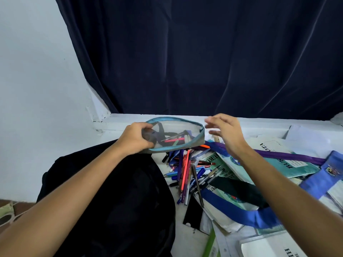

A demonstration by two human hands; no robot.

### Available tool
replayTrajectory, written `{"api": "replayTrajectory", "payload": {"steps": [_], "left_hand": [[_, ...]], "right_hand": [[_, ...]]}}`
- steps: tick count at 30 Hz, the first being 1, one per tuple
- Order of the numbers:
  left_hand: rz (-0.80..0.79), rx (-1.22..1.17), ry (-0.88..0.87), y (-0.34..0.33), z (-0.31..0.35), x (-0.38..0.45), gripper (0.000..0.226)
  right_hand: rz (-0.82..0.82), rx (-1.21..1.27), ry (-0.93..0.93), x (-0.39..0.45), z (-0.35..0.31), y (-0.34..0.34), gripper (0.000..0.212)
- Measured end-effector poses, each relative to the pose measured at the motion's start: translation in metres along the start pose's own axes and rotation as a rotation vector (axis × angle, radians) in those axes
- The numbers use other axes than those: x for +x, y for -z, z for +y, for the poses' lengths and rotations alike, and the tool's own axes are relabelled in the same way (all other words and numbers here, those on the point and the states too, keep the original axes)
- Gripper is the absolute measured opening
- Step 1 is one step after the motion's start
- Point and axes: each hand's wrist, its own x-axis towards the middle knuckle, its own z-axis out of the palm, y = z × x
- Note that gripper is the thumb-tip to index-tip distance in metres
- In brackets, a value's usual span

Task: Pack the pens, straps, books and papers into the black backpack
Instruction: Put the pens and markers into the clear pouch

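Observation:
My left hand point(137, 137) grips the left end of a grey mesh pencil pouch point(182, 134) with a blue zip edge, held above the table. A few pens and a dark strap show inside it. My right hand point(225, 132) hovers just right of the pouch with fingers spread, holding nothing. The black backpack point(115, 201) lies below my left arm. A heap of loose pens point(187, 175) lies under the pouch. Blue strap point(241, 210) and purple strap point(289, 155) cross the green books point(278, 162) and papers point(311, 140) on the right.
A dark curtain point(204, 52) hangs behind the white ledge point(167, 117). A white wall stands on the left. A white book point(269, 245) lies at the bottom right and a black card point(193, 214) near the backpack's edge.

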Motion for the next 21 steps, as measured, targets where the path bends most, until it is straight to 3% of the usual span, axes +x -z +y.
{"api": "replayTrajectory", "payload": {"steps": [2, 6, 11, 15, 21], "left_hand": [[-0.027, 0.029, 0.023, 0.003, -0.005, -0.002, 0.065], [-0.130, 0.099, 0.077, 0.009, -0.013, -0.003, 0.068], [-0.241, 0.173, 0.098, 0.012, -0.012, -0.004, 0.072], [-0.262, 0.194, 0.101, 0.015, -0.014, -0.005, 0.074], [-0.278, 0.205, 0.098, 0.017, -0.013, -0.005, 0.073]], "right_hand": [[0.076, -0.088, -0.135, -0.005, 0.020, 0.006, 0.021], [-0.447, -0.728, -0.303, -0.018, 0.064, 0.004, 0.031], [-0.628, -1.038, -0.375, -0.020, 0.073, -0.021, 0.041], [-0.655, -1.076, -0.439, -0.016, 0.079, -0.028, 0.039], [-0.631, -0.818, -0.583, -0.006, 0.076, -0.014, 0.035]]}}
